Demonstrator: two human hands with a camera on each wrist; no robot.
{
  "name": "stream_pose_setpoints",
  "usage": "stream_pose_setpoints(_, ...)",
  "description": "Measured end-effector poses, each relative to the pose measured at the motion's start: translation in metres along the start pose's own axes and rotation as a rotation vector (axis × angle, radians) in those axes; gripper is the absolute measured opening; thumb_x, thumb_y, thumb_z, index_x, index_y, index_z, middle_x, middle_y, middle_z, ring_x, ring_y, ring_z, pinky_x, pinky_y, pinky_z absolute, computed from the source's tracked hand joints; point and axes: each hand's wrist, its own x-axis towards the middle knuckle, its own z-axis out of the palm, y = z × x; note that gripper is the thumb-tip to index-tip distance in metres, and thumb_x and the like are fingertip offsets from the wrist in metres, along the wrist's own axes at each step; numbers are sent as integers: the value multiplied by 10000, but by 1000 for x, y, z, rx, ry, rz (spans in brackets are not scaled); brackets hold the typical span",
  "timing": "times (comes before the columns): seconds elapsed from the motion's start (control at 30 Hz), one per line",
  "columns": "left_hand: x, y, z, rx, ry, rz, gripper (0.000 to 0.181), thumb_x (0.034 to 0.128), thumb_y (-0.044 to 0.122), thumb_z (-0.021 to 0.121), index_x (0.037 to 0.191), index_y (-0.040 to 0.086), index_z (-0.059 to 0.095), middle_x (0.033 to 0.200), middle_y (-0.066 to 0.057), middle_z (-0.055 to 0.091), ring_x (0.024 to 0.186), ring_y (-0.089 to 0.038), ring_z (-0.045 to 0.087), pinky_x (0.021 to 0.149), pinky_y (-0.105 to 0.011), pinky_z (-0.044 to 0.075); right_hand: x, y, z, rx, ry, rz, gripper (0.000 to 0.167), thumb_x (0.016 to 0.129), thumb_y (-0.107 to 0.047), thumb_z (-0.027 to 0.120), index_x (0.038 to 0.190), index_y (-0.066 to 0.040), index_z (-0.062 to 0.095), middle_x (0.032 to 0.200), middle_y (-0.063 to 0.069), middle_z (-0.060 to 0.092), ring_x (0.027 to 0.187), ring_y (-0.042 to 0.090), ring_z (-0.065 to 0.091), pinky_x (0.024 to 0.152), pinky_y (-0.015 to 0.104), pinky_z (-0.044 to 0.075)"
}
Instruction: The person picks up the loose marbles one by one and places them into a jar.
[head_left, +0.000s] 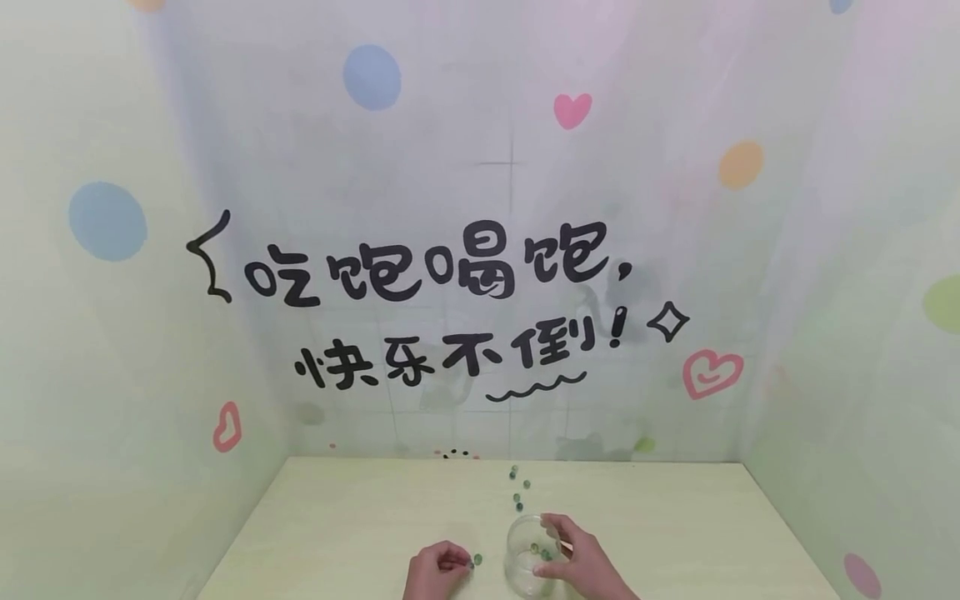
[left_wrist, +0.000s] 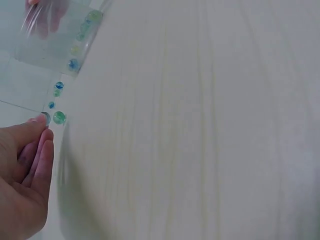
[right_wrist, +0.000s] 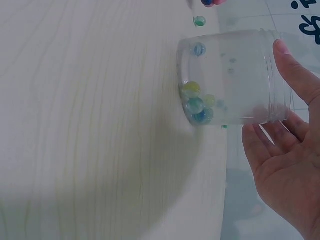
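My left hand pinches a dark bluish marble between thumb and forefinger, low over the table. Right beside those fingertips is a loose green marble. A clear plastic jar stands upright to the right of the left hand. My right hand grips it near its threaded rim, thumb on one side and fingers on the other. Several marbles in blue, green and yellow lie on the jar's bottom, mostly gathered at one side.
Several more glass marbles lie scattered on the pale wood-grain table behind the jar. A printed backdrop with dots, hearts and black lettering rises at the table's back edge, and similar walls enclose both sides.
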Motion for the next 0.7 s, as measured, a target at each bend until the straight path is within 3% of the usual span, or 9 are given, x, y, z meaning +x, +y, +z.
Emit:
stream_pose_setpoints(0.17,1,8,0,-22,27,20,110,801,23,776,890,65,727,827,2,738,750,-100,658,666,-245,567,0,-2,-1,-12,-5,-19,740,875,-291,768,1450,20,422,1437,332,472,1310,553,444,1022,634,467)
stream_pose_setpoints(0.37,1,20,0,-45,38,100,117,804,51,794,902,49,730,852,-37,752,755,-112,683,665,-214,575,0,-3,-1,-7,0,-63,713,884,-275,758,1440,23,425,1436,330,472,1328,529,442,1048,611,461)
stream_pose_setpoints(0.7,-6,36,0,-86,41,122,128,811,51,790,920,43,724,876,-51,751,783,-112,686,687,-210,587,0,5,1,-30,-4,-86,715,884,-271,757,1437,29,418,1433,343,469,1324,534,448,1040,607,472)
